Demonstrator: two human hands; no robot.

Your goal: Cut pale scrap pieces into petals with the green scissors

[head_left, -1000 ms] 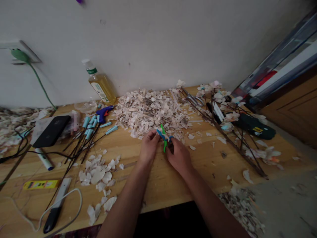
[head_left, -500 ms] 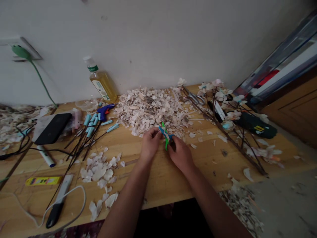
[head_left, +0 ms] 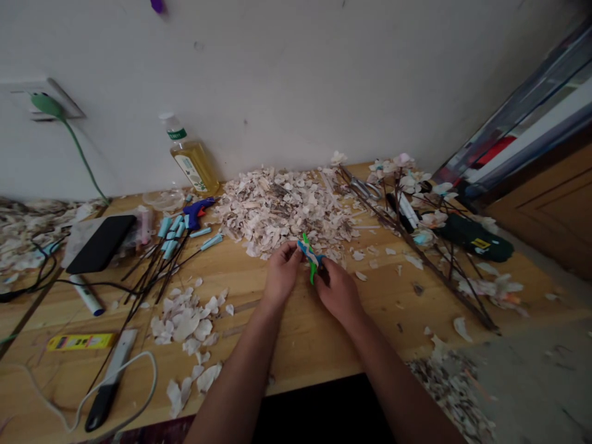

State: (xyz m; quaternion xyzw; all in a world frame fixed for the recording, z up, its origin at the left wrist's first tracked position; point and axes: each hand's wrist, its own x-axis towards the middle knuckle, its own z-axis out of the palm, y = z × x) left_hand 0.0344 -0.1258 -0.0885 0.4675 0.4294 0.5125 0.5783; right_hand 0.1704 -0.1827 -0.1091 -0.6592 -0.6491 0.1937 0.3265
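Both my hands meet over the wooden table (head_left: 296,345), just in front of a big heap of pale shell flakes (head_left: 287,209). My right hand (head_left: 337,290) is closed round small scissors with green and blue handles (head_left: 311,258). My left hand (head_left: 281,274) pinches a small pale piece at the scissors' blades; the piece is too small to make out clearly.
A smaller pile of pale flakes (head_left: 187,320) lies left of my arms. Dark sticks with light blue tips (head_left: 171,243), a blue glue gun (head_left: 197,211), an oil bottle (head_left: 190,157), a black phone (head_left: 102,243) and a knife (head_left: 108,382) lie left. Flowered branches (head_left: 425,228) lie right.
My hands have stayed together with the scissors, shifting only slightly. The view has tilted a little.
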